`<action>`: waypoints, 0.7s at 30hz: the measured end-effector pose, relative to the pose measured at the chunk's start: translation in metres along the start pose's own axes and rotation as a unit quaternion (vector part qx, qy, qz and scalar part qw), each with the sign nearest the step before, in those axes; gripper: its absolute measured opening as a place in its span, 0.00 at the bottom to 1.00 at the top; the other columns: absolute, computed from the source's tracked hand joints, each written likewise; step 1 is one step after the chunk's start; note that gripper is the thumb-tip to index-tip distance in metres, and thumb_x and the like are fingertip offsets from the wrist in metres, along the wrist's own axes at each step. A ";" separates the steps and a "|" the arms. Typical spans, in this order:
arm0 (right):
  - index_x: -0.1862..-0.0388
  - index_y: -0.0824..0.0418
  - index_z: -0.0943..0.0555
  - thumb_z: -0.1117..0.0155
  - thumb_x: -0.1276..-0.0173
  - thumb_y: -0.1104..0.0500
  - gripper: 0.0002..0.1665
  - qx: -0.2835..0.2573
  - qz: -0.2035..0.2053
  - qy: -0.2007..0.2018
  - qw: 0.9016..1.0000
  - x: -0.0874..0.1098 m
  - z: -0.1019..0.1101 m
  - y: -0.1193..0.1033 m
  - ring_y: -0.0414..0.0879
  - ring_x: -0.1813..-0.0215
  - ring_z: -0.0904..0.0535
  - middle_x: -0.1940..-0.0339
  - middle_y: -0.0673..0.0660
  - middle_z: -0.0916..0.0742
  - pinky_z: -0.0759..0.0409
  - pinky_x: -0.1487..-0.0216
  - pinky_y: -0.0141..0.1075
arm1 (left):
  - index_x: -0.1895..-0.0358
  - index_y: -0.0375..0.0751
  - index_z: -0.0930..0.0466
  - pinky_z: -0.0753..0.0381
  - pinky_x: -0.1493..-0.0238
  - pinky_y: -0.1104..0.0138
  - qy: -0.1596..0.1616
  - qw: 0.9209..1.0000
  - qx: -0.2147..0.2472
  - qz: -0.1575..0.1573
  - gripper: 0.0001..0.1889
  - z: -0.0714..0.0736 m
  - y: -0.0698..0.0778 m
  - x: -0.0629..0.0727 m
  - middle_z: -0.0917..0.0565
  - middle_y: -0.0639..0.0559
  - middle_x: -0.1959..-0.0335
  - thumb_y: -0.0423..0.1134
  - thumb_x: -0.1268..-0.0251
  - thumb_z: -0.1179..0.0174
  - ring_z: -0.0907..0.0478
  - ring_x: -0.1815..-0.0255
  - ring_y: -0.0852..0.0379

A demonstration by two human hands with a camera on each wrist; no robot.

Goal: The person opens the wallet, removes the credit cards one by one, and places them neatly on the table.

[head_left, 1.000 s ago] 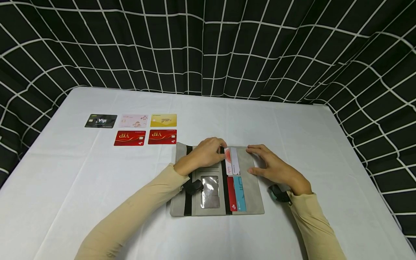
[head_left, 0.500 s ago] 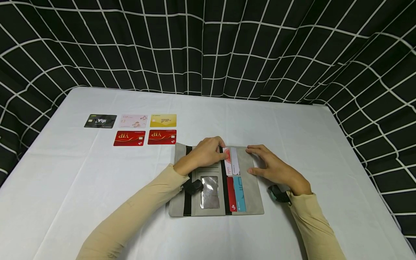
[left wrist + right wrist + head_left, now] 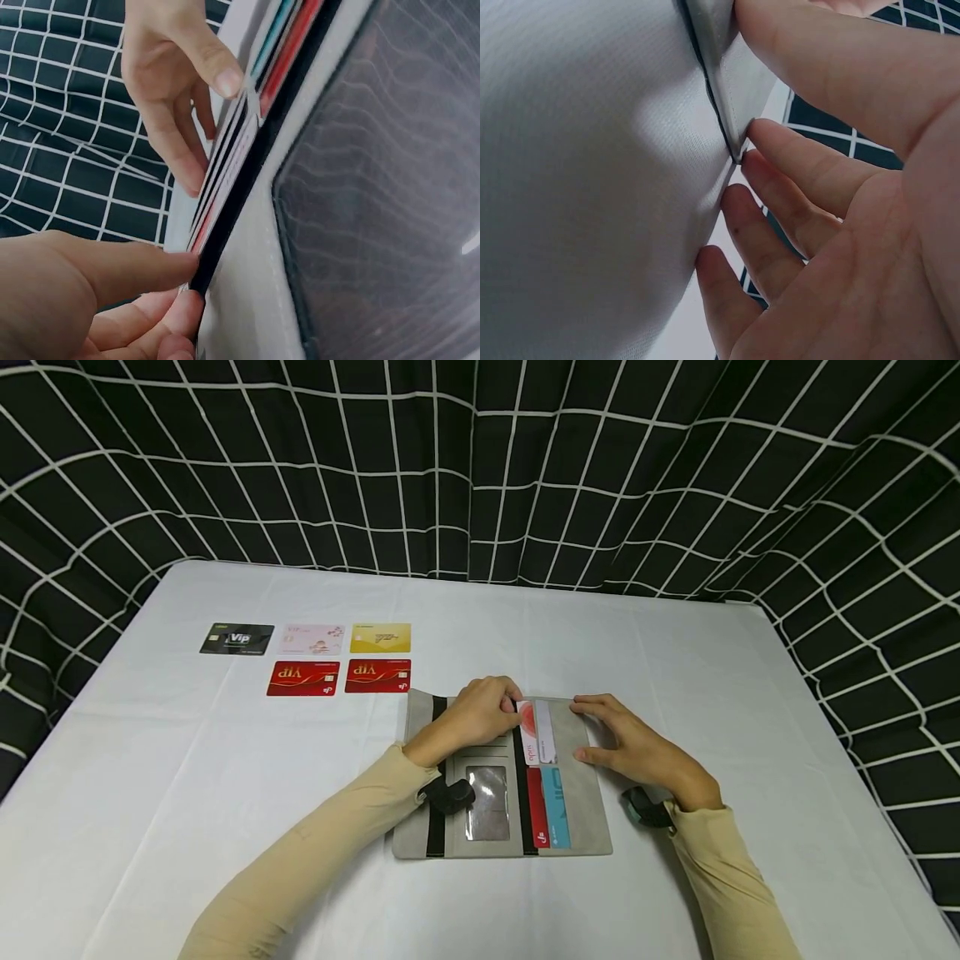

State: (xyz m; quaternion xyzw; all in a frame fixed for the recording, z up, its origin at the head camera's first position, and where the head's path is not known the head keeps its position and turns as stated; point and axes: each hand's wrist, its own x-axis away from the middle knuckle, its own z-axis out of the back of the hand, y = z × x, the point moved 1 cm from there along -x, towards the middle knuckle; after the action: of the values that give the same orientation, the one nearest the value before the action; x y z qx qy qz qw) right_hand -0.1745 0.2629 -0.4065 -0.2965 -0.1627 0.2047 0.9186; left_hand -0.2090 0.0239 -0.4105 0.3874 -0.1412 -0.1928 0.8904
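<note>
A grey wallet (image 3: 592,810) lies unfolded on the table, with dark strips and a see-through window pocket (image 3: 487,818). My left hand (image 3: 480,710) pinches its top edge, thumb and fingertips meeting at the dark strip beside a white card with a red circle (image 3: 529,743). My right hand (image 3: 637,745) is spread, its thumb and fingertips touching the right flap near the top corner. A white card (image 3: 546,743) sits beside the red-circle card. Below them a red card (image 3: 537,818) and a blue card (image 3: 556,818) show from the pockets.
Beyond the wallet to the left lie a black card (image 3: 237,639), a pink card (image 3: 312,640), a yellow card (image 3: 381,638) and two red VIP cards (image 3: 303,678). A white cloth covers the table (image 3: 675,643); a black curtain with a white grid (image 3: 480,468) hangs behind.
</note>
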 end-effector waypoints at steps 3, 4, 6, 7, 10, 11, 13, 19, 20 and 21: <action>0.29 0.68 0.34 0.30 0.35 0.59 0.39 -0.003 -0.001 -0.001 1.000 0.001 0.000 0.001 0.64 0.25 0.41 0.27 0.66 0.34 0.45 0.27 0.64 | 0.51 0.33 0.19 0.26 0.58 0.68 0.005 1.000 0.009 0.003 0.13 0.000 0.000 0.000 0.15 0.48 0.66 0.35 0.36 0.37 0.25 0.67 0.60; 0.29 0.68 0.34 0.30 0.35 0.58 0.39 -0.003 -0.001 -0.001 1.000 0.001 0.000 0.001 0.64 0.25 0.41 0.27 0.66 0.34 0.45 0.27 0.64 | 0.51 0.33 0.19 0.26 0.58 0.68 0.005 1.000 0.014 0.004 0.13 -0.001 0.000 0.000 0.14 0.48 0.65 0.35 0.36 0.38 0.24 0.66 0.60; 0.29 0.68 0.34 0.30 0.35 0.58 0.39 -0.005 -0.002 -0.001 1.000 0.002 0.000 0.001 0.64 0.25 0.41 0.27 0.66 0.34 0.45 0.27 0.64 | 0.50 0.33 0.18 0.26 0.59 0.68 0.004 1.000 0.025 0.005 0.13 -0.001 0.000 0.000 0.14 0.47 0.64 0.34 0.36 0.38 0.23 0.65 0.59; 0.29 0.68 0.34 0.30 0.35 0.58 0.40 -0.005 -0.002 -0.001 1.000 0.002 0.000 0.001 0.64 0.25 0.42 0.27 0.66 0.34 0.45 0.27 0.64 | 0.50 0.34 0.18 0.26 0.59 0.69 0.001 0.999 0.032 0.006 0.13 -0.001 0.000 0.000 0.14 0.47 0.63 0.34 0.36 0.39 0.23 0.64 0.59; 0.29 0.68 0.34 0.29 0.35 0.58 0.40 -0.004 -0.003 0.001 1.000 0.002 0.000 0.001 0.64 0.25 0.42 0.27 0.66 0.34 0.45 0.27 0.64 | 0.49 0.34 0.18 0.26 0.59 0.70 -0.009 0.999 0.051 0.010 0.14 -0.001 0.000 0.000 0.15 0.46 0.62 0.34 0.35 0.39 0.23 0.63 0.59; 0.29 0.68 0.34 0.29 0.35 0.58 0.40 -0.005 -0.003 0.001 1.000 0.002 0.000 0.001 0.64 0.25 0.42 0.27 0.66 0.34 0.45 0.27 0.64 | 0.48 0.33 0.18 0.26 0.59 0.70 -0.013 0.998 0.055 0.011 0.14 -0.002 0.000 0.000 0.15 0.46 0.62 0.34 0.35 0.40 0.23 0.63 0.59; 0.29 0.68 0.34 0.30 0.35 0.58 0.39 -0.004 -0.002 0.000 1.000 0.002 0.001 0.001 0.64 0.25 0.42 0.27 0.66 0.34 0.45 0.27 0.64 | 0.45 0.33 0.20 0.26 0.59 0.70 -0.018 0.998 0.061 0.015 0.16 -0.002 0.001 0.000 0.15 0.47 0.62 0.34 0.35 0.39 0.24 0.64 0.60; 0.29 0.68 0.33 0.29 0.36 0.59 0.39 -0.009 0.010 0.002 1.000 0.000 0.001 0.003 0.64 0.25 0.41 0.27 0.66 0.33 0.44 0.27 0.63 | 0.41 0.30 0.25 0.31 0.67 0.72 -0.025 0.998 0.058 0.015 0.23 -0.005 0.002 0.000 0.14 0.48 0.70 0.36 0.36 0.36 0.27 0.72 0.63; 0.29 0.68 0.33 0.29 0.36 0.59 0.39 -0.009 0.011 0.002 1.000 0.000 0.001 0.003 0.64 0.25 0.41 0.27 0.66 0.33 0.44 0.27 0.63 | 0.40 0.30 0.25 0.32 0.69 0.72 -0.026 0.998 0.057 0.014 0.23 -0.006 0.003 0.000 0.14 0.49 0.72 0.37 0.37 0.34 0.28 0.73 0.62; 0.29 0.69 0.33 0.29 0.36 0.59 0.39 -0.010 0.011 0.002 1.000 -0.001 0.001 0.003 0.64 0.25 0.41 0.27 0.66 0.33 0.43 0.27 0.63 | 0.40 0.30 0.26 0.33 0.70 0.72 -0.026 0.998 0.056 0.013 0.24 -0.007 0.003 0.000 0.15 0.49 0.73 0.37 0.37 0.33 0.28 0.74 0.62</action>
State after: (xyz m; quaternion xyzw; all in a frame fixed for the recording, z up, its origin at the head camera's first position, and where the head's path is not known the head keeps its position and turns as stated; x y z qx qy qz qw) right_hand -0.1762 0.2651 -0.4078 -0.3074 -0.1594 0.2129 0.9137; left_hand -0.2054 0.0297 -0.4127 0.4300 -0.1796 -0.1832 0.8656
